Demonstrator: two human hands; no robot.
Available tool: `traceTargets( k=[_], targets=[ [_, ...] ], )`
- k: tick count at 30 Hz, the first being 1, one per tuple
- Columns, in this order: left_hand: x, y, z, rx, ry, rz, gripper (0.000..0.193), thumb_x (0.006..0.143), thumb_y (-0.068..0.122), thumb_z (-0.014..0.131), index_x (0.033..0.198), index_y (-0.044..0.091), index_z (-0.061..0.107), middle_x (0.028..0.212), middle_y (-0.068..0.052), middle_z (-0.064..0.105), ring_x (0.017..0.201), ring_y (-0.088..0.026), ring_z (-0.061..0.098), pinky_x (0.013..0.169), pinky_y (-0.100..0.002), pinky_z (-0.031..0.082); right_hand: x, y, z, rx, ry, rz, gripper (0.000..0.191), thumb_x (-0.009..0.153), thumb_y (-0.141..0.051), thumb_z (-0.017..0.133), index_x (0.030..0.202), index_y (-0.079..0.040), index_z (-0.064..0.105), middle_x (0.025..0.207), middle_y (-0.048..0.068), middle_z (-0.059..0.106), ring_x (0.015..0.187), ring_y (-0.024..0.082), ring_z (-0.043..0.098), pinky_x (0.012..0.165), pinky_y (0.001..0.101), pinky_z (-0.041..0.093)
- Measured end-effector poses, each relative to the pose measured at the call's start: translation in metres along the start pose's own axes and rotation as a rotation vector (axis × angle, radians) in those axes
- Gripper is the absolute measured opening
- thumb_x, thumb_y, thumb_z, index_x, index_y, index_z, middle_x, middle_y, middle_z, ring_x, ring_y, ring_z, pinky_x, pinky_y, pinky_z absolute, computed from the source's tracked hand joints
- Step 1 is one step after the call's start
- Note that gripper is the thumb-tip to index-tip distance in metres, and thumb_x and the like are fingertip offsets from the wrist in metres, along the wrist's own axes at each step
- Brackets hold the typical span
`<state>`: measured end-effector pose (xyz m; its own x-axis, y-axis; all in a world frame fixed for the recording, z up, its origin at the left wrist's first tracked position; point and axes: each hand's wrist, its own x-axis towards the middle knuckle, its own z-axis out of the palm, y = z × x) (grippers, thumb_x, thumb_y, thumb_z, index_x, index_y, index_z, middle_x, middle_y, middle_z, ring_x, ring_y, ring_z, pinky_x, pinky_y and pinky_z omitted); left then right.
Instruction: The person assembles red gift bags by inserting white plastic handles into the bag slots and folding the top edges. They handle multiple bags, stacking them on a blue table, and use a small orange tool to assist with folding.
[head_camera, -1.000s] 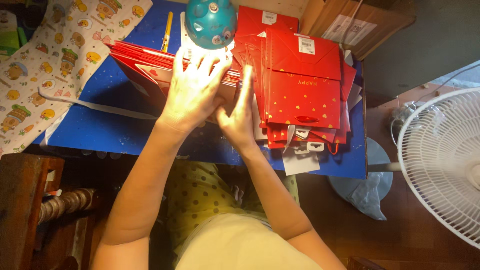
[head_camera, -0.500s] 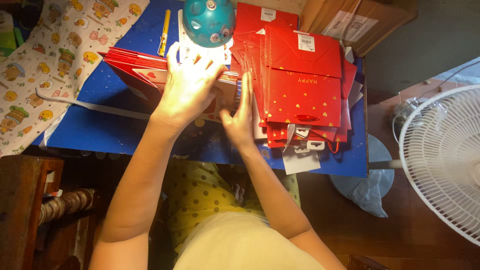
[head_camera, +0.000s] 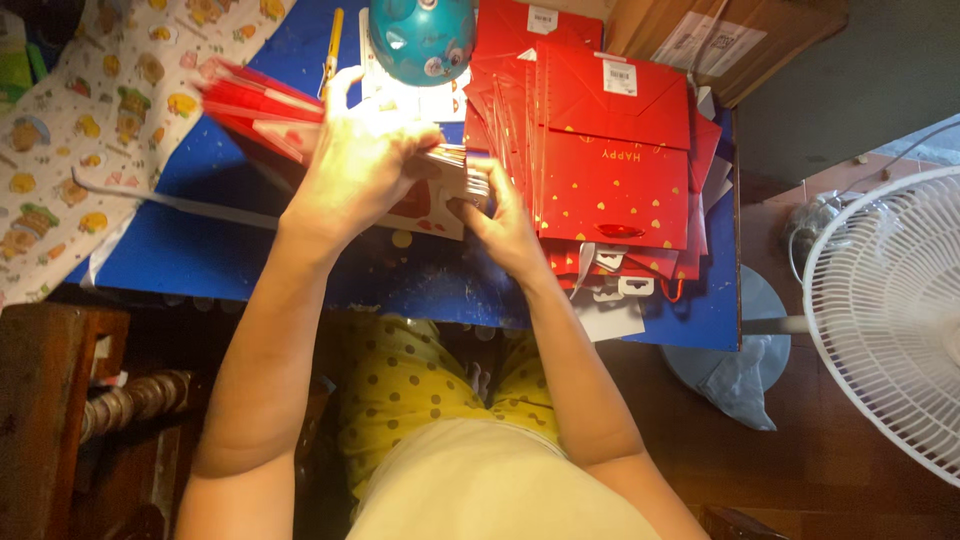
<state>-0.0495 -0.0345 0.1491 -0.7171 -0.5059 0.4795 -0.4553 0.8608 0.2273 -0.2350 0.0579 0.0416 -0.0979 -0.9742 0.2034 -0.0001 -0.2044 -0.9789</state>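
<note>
My left hand (head_camera: 362, 160) presses flat, fingers spread, on a partly folded red paper gift bag (head_camera: 262, 112) lying on the blue table top (head_camera: 200, 250). My right hand (head_camera: 500, 215) grips the right end of that same bag, fingers curled around its edge. To the right lies a stack of flat red gift bags with gold dots (head_camera: 610, 170). A teal round lamp head (head_camera: 422, 35) shines brightly just above my hands.
A yellow pen (head_camera: 332, 40) lies at the table's back. Cartoon-printed cloth (head_camera: 90, 110) covers the left. A cardboard box (head_camera: 720, 40) sits at the back right. A white fan (head_camera: 890, 320) stands to the right, a wooden chair (head_camera: 50, 400) lower left.
Both hands stayed on the red bag; the left hand shifted slightly and the right hand closed more on the bag's end. The view moved a little.
</note>
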Motion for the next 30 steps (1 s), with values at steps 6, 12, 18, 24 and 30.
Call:
traceTargets(
  k=[6,12,18,24,30],
  targets=[
    [0.016,0.013,-0.024,0.056,0.113,0.016,0.038,0.090,0.022,0.086,0.124,0.016,0.073,0.109,-0.006,0.071,0.114,-0.026,0.065,0.123,-0.061,0.022,-0.001,-0.012,0.002,0.190,0.118,0.003,0.019,0.102,-0.012,0.069,0.117,-0.005,0.060,0.102,0.001,0.072,0.092,0.006,0.066,0.081,0.0250,0.055],
    [0.005,0.032,-0.036,0.068,0.172,0.025,0.049,0.093,0.020,0.084,0.136,0.012,0.063,0.129,-0.007,0.066,0.128,-0.028,0.059,0.127,-0.062,0.020,0.010,-0.004,-0.002,0.437,0.163,0.161,0.018,0.105,-0.010,0.070,0.117,0.002,0.061,0.101,0.007,0.070,0.087,0.011,0.065,0.079,0.0280,0.053],
    [-0.045,0.054,-0.015,0.084,-0.163,-0.132,0.087,0.065,0.038,0.091,0.141,0.015,0.054,0.137,-0.013,0.057,0.133,-0.033,0.049,0.114,-0.068,0.021,0.026,0.016,0.001,0.574,0.198,0.355,0.032,0.098,-0.014,0.068,0.124,0.004,0.060,0.111,0.012,0.072,0.097,0.017,0.070,0.087,0.0323,0.058],
    [-0.073,0.029,0.027,0.197,-0.440,-0.223,0.109,0.060,0.037,0.092,0.153,0.022,0.039,0.156,-0.014,0.039,0.146,-0.036,0.034,0.115,-0.067,0.023,0.030,0.021,0.009,0.577,0.184,0.422,0.038,0.099,-0.017,0.064,0.132,0.001,0.058,0.117,0.011,0.069,0.104,0.019,0.068,0.091,0.0358,0.056],
    [-0.085,0.016,0.051,0.209,-0.390,-0.176,0.106,0.062,0.034,0.089,0.153,0.013,0.039,0.156,-0.022,0.038,0.144,-0.041,0.035,0.113,-0.067,0.027,0.024,0.025,0.021,0.505,0.240,0.410,0.039,0.099,-0.016,0.063,0.133,0.001,0.056,0.117,0.011,0.069,0.104,0.019,0.068,0.091,0.0344,0.055]
  ],
)
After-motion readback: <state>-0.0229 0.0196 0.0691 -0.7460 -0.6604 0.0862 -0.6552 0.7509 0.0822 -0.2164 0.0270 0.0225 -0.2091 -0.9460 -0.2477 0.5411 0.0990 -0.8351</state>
